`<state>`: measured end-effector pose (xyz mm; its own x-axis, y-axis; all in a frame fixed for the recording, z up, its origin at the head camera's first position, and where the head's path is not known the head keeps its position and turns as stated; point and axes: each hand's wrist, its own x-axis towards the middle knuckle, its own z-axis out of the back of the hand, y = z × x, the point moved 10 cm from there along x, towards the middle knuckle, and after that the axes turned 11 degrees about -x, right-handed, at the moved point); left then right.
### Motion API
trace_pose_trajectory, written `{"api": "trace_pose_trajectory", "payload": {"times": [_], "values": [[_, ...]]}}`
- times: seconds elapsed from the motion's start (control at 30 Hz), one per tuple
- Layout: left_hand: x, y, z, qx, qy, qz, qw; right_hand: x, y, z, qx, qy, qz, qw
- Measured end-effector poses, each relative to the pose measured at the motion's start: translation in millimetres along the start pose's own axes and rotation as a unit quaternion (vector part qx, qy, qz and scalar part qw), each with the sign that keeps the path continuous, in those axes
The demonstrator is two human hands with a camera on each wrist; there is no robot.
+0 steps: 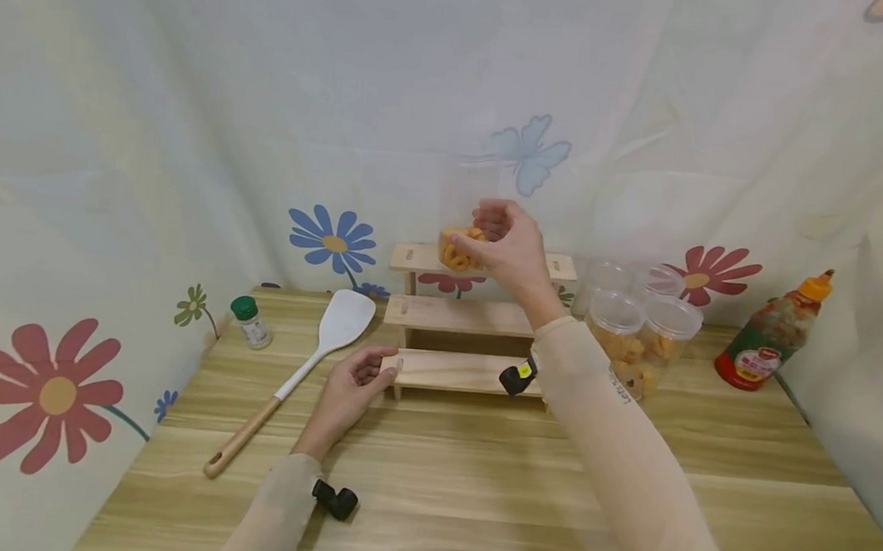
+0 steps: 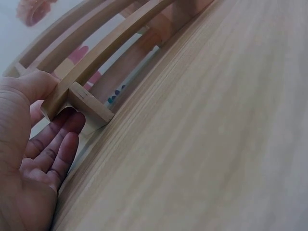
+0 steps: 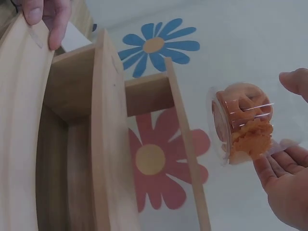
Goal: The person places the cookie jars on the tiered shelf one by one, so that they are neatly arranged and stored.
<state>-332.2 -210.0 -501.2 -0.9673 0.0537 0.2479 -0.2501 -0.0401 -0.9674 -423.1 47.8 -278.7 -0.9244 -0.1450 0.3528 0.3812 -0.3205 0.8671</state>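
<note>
- We see the right hand [image 1: 513,250] clamped on a clear jar [image 3: 243,126], thumb on one side and fingers on the other.
- We find that jar upright, above the top tier of a wooden rack [image 1: 462,314] and toward its left end; in the right wrist view a gap shows between jar and tier.
- We make out orange, ring-like and ridged snacks in the lower part of the jar.
- We see the left hand [image 1: 349,387] pinching the left end of the rack's lowest, nearest tier, its thumb on top and its fingers beneath.
- To the right of the rack we have a cluster of clear jars [image 1: 617,318], some with snacks in them, and farther right a red sauce bottle [image 1: 771,338] with an orange cap.
- To the left we see a white spatula [image 1: 300,375] with a wooden handle, and a green-capped shaker [image 1: 252,324] beyond it.
- Everything stands on a wood-grained surface [image 1: 467,493] before a flowered cloth [image 1: 332,70].
</note>
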Motion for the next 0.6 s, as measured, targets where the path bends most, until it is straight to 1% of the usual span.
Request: {"api": "trace_pose_trajectory", "payload": {"times": [0.17, 0.33, 0.43, 0.6], "values": [[0.9, 1.6, 1.0, -0.002, 0.003, -0.003, 1.0, 5.2, -1, -24, -0.019, 0.017, -0.003, 0.9997], [-0.3, 2.7, 2.0, -0.009, 0.002, 0.0, 1.0, 8.1, -3, -41, -0.059, 0.026, -0.012, 0.9978], [-0.7, 3.2, 1.3, -0.009, 0.005, 0.003, 0.9999, 8.4, -5, -45, -0.07, 0.016, -0.018, 0.9972], [1.3, 3.1, 0.3, -0.008, 0.005, 0.003, 1.0, 10.6, -6, -46, -0.06, -0.008, -0.019, 0.998]]}}
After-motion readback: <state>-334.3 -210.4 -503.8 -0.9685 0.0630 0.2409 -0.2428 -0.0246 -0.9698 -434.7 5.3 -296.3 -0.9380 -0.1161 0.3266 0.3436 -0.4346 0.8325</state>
